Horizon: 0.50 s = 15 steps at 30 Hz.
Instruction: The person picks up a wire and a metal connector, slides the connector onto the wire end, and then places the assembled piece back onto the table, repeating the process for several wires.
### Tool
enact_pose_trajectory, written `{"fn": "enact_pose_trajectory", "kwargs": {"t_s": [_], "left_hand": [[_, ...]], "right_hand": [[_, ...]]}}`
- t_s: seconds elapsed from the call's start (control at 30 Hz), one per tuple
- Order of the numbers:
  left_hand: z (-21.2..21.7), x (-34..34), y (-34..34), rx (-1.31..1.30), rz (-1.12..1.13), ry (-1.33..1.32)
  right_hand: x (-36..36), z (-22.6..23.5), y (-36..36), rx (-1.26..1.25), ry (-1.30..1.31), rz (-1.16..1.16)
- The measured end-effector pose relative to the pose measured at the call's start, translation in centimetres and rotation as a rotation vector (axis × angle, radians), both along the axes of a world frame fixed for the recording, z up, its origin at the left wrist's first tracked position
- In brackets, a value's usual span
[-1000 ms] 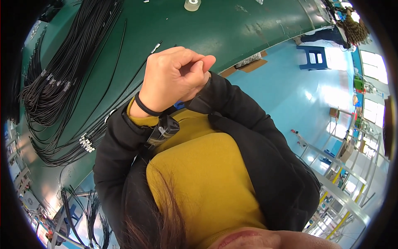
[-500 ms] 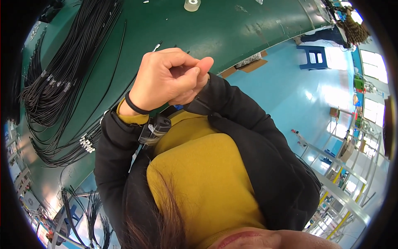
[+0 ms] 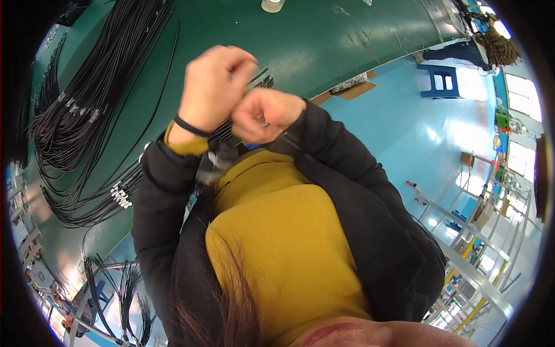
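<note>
My left hand, with a black band at the wrist, is a closed fist held up in front of my chest over the green table. My right hand is also closed, just right of and below it, touching it. A thin bundle of black cables runs slantwise between the two fists, and its ends stick out past the left hand toward the upper right. Both hands appear to grip this bundle. I wear a black jacket over a yellow top.
A big heap of long black cables lies on the table's left part. A tape roll sits at the far edge. On the blue floor stand a blue stool, cardboard and metal racks; another person is far right.
The hands, clasped one over the other before, have come slightly apart. The left hand rose and the right fist now shows, with the cable ends visible behind them.
</note>
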<state>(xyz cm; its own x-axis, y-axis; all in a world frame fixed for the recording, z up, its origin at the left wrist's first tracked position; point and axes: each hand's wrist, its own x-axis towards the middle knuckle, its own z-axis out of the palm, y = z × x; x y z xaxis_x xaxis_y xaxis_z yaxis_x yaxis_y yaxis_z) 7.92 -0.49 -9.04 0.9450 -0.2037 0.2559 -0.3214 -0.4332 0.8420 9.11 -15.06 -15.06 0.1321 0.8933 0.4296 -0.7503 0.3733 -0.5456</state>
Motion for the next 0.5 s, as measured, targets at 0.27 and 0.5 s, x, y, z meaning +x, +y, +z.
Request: {"fn": "enact_pose_trajectory", "kwargs": {"t_s": [0.27,0.5], "left_hand": [[-6.0,1.1,4.1,0.398,0.405,-0.112],[-7.7,1.2,3.8,0.664,0.339,-0.12]], "right_hand": [[5.7,1.8,-5.3,-0.785,-0.042,-0.483],[7.3,1.6,-3.2,-1.106,-0.317,-0.779]]}}
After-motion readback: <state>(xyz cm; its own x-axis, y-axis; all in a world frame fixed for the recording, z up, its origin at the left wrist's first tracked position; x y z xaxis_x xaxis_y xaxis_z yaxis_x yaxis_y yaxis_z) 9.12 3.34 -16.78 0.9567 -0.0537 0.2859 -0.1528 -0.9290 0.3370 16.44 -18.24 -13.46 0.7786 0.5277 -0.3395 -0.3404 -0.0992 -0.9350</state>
